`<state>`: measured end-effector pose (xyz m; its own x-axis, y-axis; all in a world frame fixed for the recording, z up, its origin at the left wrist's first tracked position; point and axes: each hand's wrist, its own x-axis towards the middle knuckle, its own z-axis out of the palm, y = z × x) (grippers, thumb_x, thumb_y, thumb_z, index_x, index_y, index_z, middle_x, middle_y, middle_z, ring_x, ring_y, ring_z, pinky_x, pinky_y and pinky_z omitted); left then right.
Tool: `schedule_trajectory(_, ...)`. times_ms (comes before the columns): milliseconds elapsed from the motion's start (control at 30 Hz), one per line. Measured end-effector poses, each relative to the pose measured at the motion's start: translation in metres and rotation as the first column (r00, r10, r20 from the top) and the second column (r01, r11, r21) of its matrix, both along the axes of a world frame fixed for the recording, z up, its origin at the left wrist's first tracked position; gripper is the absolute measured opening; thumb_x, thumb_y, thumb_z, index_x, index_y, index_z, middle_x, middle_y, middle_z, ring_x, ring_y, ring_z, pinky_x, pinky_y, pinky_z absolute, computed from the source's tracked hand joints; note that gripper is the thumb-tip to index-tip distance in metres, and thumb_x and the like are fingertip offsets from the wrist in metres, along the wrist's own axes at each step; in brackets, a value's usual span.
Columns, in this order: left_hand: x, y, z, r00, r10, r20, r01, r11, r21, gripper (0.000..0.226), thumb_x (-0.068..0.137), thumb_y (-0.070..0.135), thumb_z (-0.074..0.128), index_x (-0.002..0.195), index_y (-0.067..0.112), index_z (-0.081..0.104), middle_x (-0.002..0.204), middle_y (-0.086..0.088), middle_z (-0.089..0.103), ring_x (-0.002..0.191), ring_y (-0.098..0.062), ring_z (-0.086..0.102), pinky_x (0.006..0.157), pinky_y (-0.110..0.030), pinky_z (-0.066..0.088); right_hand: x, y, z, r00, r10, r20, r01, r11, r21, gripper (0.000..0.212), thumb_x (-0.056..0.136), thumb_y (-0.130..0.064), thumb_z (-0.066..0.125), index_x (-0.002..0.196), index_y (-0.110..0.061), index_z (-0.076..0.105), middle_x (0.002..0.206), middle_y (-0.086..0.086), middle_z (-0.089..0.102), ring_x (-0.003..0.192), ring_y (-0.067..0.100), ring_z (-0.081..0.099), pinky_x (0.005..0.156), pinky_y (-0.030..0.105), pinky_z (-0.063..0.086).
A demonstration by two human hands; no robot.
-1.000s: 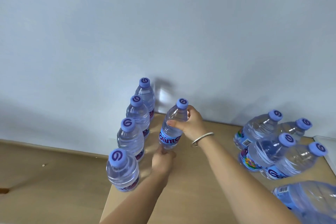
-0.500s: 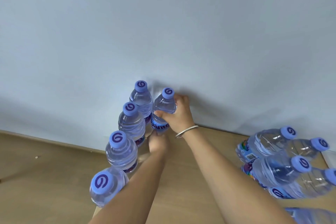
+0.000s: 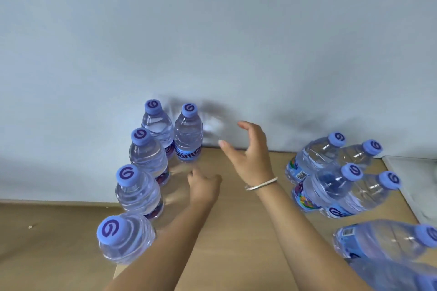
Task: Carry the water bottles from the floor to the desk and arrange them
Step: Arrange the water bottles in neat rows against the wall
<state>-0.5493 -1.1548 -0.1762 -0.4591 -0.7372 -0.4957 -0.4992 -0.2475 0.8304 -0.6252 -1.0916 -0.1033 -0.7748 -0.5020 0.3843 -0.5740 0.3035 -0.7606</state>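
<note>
A: Start with the table (image 3: 236,231). Why is everything pushed to its edges?

B: It reads as sorting. The pale wood top butts against the wall (image 3: 212,30), and the middle is kept as working room for the arms.

A: And the cluster of bottles (image 3: 331,186) on the right?

B: Those stand close together in no clear order, with one more bottle (image 3: 378,241) nearer the camera. My guess is they are waiting to be arranged.

A: The left side looks tidier.

B: Yes, a row of four bottles (image 3: 139,186) runs along the table's left edge toward the wall. A fifth, the blue-labelled bottle (image 3: 188,134), stands upright just beside the farthest one, right by the wall, probably starting a second row.

A: Is anyone holding it?

B: No. The right hand (image 3: 250,156) hangs apart from it, fingers spread and loose, grasping nothing. The left hand (image 3: 203,186) is low near its base, not touching; the fingers look loosely curled and empty, though blur makes that hard to judge
</note>
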Motion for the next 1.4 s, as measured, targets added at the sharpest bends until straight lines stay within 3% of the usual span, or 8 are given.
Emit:
schedule_trajectory(133, 0.010, 0.047, -0.007, 0.969, -0.245, -0.027, 0.245, 0.969, 0.030, 0.072, 0.083, 0.007, 0.059, 0.144, 0.006, 0.022, 0.139, -0.012, 0.037, 0.125, -0.024, 0.042, 0.104, -0.038, 0.039, -0.005, 0.087, 0.012, 0.892, -0.424, -0.157, 0.404, 0.903, -0.146, 0.045, 0.072, -0.027, 0.070, 0.105, -0.001, 0.054, 0.102, 0.007, 0.049, 0.101, 0.024, 0.043, 0.090, 0.027, 0.033)
schedule_trajectory(300, 0.020, 0.080, -0.009, 0.880, -0.474, 0.040, 0.474, 0.880, -0.009, 0.073, 0.082, 0.011, 0.059, 0.145, 0.011, 0.023, 0.141, -0.009, 0.039, 0.123, -0.020, 0.046, 0.097, -0.032, 0.045, -0.035, 0.144, 0.010, 0.720, -0.693, -0.036, 0.689, 0.720, -0.082, 0.059, 0.067, -0.021, 0.078, 0.111, 0.005, 0.048, 0.113, 0.023, 0.051, 0.111, 0.034, 0.044, 0.097, 0.033, 0.031)
schedule_trajectory(667, 0.056, 0.081, 0.025, 0.640, -0.767, 0.047, 0.768, 0.635, -0.084, 0.060, 0.085, 0.026, 0.063, 0.139, 0.021, 0.039, 0.117, 0.005, 0.049, 0.095, -0.011, 0.055, 0.071, -0.016, 0.045, -0.032, 0.151, 0.021, 0.854, -0.483, 0.193, 0.476, 0.875, 0.085, 0.038, 0.073, -0.018, 0.076, 0.097, -0.004, 0.050, 0.088, 0.009, 0.059, 0.078, 0.023, 0.053, 0.071, 0.028, 0.038)
schedule_trajectory(833, 0.067, 0.070, 0.052, 0.698, -0.692, -0.182, 0.707, 0.706, 0.028, 0.076, 0.079, 0.023, 0.073, 0.142, 0.030, 0.031, 0.126, 0.002, 0.052, 0.109, -0.010, 0.055, 0.083, -0.021, 0.045, -0.007, 0.157, 0.074, 0.883, -0.013, 0.470, 0.154, 0.953, -0.262, 0.021, 0.074, 0.001, 0.070, 0.091, -0.001, 0.058, 0.077, 0.003, 0.063, 0.075, 0.015, 0.060, 0.074, 0.028, 0.049)
schedule_trajectory(1000, 0.078, 0.060, 0.079, 0.614, -0.579, -0.536, 0.757, 0.624, 0.194, 0.070, 0.056, 0.015, 0.076, 0.119, 0.029, 0.050, 0.101, 0.011, 0.067, 0.095, -0.008, 0.062, 0.088, -0.031, 0.050, 0.017, 0.140, 0.118, 0.709, 0.446, 0.547, -0.075, 0.818, -0.570, 0.026, 0.066, -0.002, 0.059, 0.090, -0.008, 0.055, 0.078, 0.000, 0.073, 0.080, 0.012, 0.068, 0.076, 0.023, 0.056)
schedule_trajectory(1133, 0.089, 0.068, 0.077, 0.673, -0.490, -0.554, 0.636, 0.765, 0.096, 0.057, 0.053, 0.001, 0.077, 0.105, 0.014, 0.057, 0.088, 0.001, 0.069, 0.078, -0.011, 0.064, 0.070, -0.024, 0.053, 0.029, 0.116, 0.127, 0.798, 0.302, 0.521, -0.066, 0.904, -0.423, 0.012, 0.082, -0.003, 0.060, 0.092, -0.007, 0.055, 0.087, 0.008, 0.061, 0.083, 0.013, 0.063, 0.076, 0.022, 0.052)
schedule_trajectory(1233, 0.094, 0.075, 0.072, 0.775, -0.336, -0.536, 0.391, 0.920, -0.012, 0.070, 0.049, -0.009, 0.084, 0.109, 0.012, 0.055, 0.087, 0.003, 0.071, 0.072, -0.008, 0.065, 0.064, -0.020, 0.052, 0.032, 0.104, 0.124, 0.921, 0.060, 0.384, -0.054, 0.998, -0.028, 0.042, 0.071, -0.042, 0.074, 0.096, -0.014, 0.056, 0.089, -0.008, 0.065, 0.082, -0.001, 0.062, 0.078, 0.012, 0.048)
schedule_trajectory(1400, 0.107, 0.076, 0.065, 0.829, -0.244, -0.504, 0.209, 0.970, -0.126, 0.077, 0.049, -0.004, 0.087, 0.110, 0.028, 0.051, 0.089, 0.009, 0.070, 0.075, -0.003, 0.067, 0.063, -0.017, 0.052, 0.048, 0.090, 0.117, 0.928, 0.101, 0.360, -0.116, 0.993, 0.020, 0.038, 0.063, -0.038, 0.080, 0.094, -0.021, 0.064, 0.097, -0.006, 0.070, 0.094, 0.014, 0.066, 0.092, 0.043, 0.051)
